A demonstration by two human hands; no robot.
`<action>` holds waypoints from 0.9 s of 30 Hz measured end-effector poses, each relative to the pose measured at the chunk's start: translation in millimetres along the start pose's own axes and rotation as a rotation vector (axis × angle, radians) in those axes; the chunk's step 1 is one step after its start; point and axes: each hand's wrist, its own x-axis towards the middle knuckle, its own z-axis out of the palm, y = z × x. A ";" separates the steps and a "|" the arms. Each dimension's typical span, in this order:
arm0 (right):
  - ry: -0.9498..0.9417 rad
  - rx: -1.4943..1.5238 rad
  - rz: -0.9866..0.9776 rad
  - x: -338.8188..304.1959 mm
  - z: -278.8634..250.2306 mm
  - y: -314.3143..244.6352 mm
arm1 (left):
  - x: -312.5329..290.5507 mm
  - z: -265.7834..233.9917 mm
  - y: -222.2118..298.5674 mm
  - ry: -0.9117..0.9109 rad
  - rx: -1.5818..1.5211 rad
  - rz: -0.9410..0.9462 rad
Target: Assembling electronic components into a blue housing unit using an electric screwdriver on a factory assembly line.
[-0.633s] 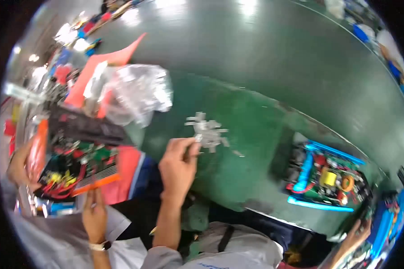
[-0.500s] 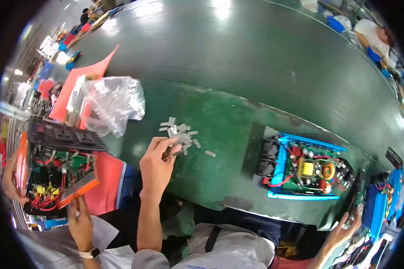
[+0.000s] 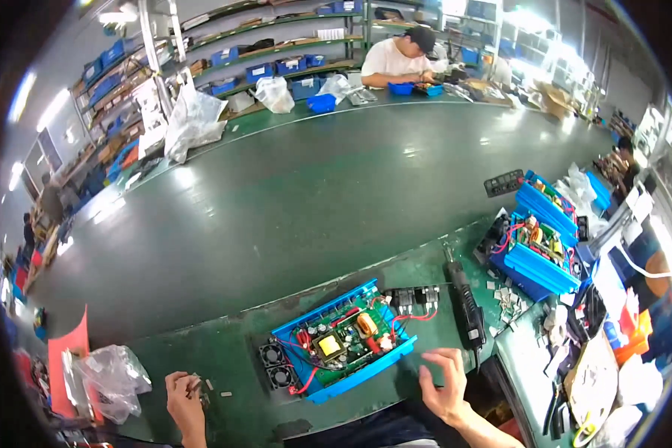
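Note:
At the lower left, my left hand (image 3: 185, 403) is closed, thumb and fingers pinched on a small metal strip (image 3: 195, 384). It is right by the loose metal strips (image 3: 225, 393) on the green bench; the hand hides most of that pile. My right hand (image 3: 446, 388) hangs open with fingers apart, just off the right end of a blue metal housing (image 3: 362, 381). The lidless housing shows a circuit board (image 3: 351, 343) with a yellow transformer and copper coil. Two black fans (image 3: 276, 366) sit at its left end. A black socket panel (image 3: 414, 300) lies wired at its right.
An electric screwdriver (image 3: 467, 306) lies right of the housing. More blue housings (image 3: 537, 265) are stacked at the right, with metal strips (image 3: 509, 305) scattered beside them. A clear plastic bag (image 3: 116, 381) lies far left. A person (image 3: 396, 63) works across the bench.
The view has swung up and to the right. My right hand has come from the far right to beside the housing. My left hand stays at the metal strips.

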 end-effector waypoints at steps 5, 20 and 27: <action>-0.111 0.296 -0.037 5.4 12.8 -28.0 | -16.0 -34.2 82.3 0.039 -0.302 0.038; -0.541 0.933 0.301 -13.8 28.3 -39.9 | -104.6 28.4 204.4 -0.512 -0.699 0.141; -0.431 0.901 0.691 -21.7 23.9 -17.5 | -93.6 13.0 182.6 -0.370 -0.731 -0.127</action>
